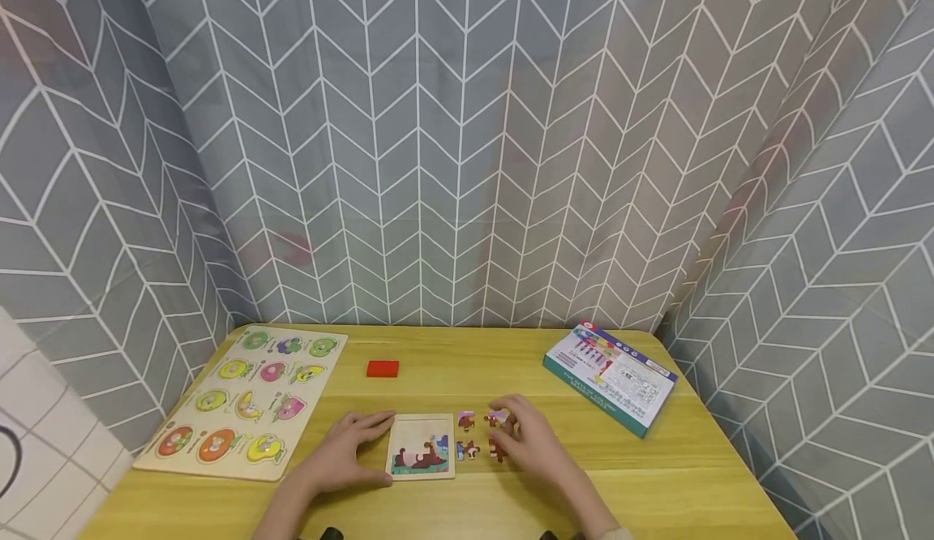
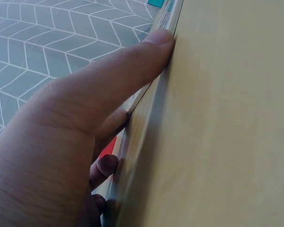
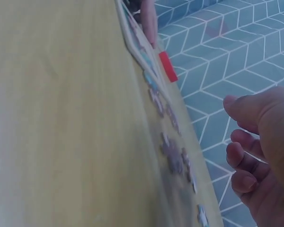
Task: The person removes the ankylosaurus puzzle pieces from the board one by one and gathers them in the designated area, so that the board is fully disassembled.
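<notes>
A small square wooden puzzle tray (image 1: 401, 430) lies on the table with joined pieces (image 1: 419, 457) along its lower part, showing a brown animal. At its left edge, my left hand (image 1: 343, 452) touches the corners, thumb near the lower one and forefinger near the upper. The thumb (image 2: 132, 66) lies along the tray's side in the left wrist view. Several loose jigsaw pieces (image 1: 467, 449) lie right of the tray. Over the rightmost ones hovers my right hand (image 1: 536, 447), partly covering them. Its fingers (image 3: 246, 184) are loosely bent with nothing between them in the right wrist view.
A large fruit puzzle board (image 1: 244, 378) lies at the left. Behind the tray is a red block (image 1: 383, 369). A puzzle box (image 1: 613, 374) lies at the back right. A patterned grey curtain (image 1: 438, 159) borders the wooden table (image 1: 657, 491).
</notes>
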The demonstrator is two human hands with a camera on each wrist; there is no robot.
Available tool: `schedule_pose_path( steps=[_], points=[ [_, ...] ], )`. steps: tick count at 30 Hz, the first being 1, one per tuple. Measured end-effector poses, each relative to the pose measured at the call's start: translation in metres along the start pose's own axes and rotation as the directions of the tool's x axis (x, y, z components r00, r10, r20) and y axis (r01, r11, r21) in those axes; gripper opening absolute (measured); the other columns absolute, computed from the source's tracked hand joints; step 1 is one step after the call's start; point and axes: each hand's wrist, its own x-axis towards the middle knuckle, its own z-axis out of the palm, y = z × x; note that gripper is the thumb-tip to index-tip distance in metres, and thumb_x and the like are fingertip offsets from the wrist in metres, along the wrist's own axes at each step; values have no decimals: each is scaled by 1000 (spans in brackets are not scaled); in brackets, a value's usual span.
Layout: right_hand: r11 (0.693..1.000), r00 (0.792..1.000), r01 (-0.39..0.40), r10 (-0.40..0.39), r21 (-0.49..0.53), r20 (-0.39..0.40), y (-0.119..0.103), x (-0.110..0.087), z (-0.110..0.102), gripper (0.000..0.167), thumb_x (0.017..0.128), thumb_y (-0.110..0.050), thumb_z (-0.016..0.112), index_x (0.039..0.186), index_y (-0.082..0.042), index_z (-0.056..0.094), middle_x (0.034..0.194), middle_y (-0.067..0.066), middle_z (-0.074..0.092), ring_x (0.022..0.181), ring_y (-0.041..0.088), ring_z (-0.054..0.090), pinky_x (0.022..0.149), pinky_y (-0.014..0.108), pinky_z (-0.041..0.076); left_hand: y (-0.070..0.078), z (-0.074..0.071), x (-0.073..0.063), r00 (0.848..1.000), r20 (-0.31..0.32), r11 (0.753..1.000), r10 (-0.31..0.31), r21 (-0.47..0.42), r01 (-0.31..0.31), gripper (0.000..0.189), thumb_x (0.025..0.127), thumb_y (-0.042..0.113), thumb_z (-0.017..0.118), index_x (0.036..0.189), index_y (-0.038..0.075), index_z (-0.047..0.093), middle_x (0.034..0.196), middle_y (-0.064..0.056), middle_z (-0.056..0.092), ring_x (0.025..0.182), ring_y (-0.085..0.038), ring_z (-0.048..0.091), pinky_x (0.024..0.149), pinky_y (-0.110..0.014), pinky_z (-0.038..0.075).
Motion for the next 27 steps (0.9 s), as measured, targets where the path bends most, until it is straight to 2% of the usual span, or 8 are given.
schedule_pose_path(
  steps=[8,13,19,23,27],
  points=[
    [998,998,61,-61,-1,8,-11,18,8,33,99,-6,74,130,5,66,122,20,66,82,11,58,68,22,49,-1,0,0,1000,3,1000,9,-3,-9,99,77,68,85,157,19,55,164,5,49,121,-17,43,101,-51,43],
    [999,999,42,-43,31,31,-18,26,16,34,100,-10,73,131,3,67,123,19,65,82,11,54,65,20,45,0,-1,0,1000,3,1000,3,-11,-3,99,77,68,85,157,19,55,164,5,49,120,-16,43,101,-51,43],
    [998,998,48,-50,29,50,-20,34,30,34,101,-11,73,131,4,67,124,17,64,84,12,54,66,20,47,0,-1,-1,1000,9,1000,2,-4,-2,100,77,70,84,157,19,55,164,5,49,119,-16,43,100,-51,43],
    [999,992,52,-52,0,113,-22,39,38,34,102,-14,73,131,3,67,127,14,63,84,16,57,70,21,48,1,-1,-1,1000,10,1000,2,-3,-2,100,76,70,84,157,19,55,164,5,49,120,-17,43,101,-52,43],
    [998,979,50,-41,-39,200,-25,44,45,34,102,-19,73,131,-2,70,127,9,62,86,14,54,74,23,48,2,-2,0,1000,5,1000,7,-2,-7,100,77,69,85,157,19,55,164,4,48,120,-16,43,101,-52,42]
  ],
)
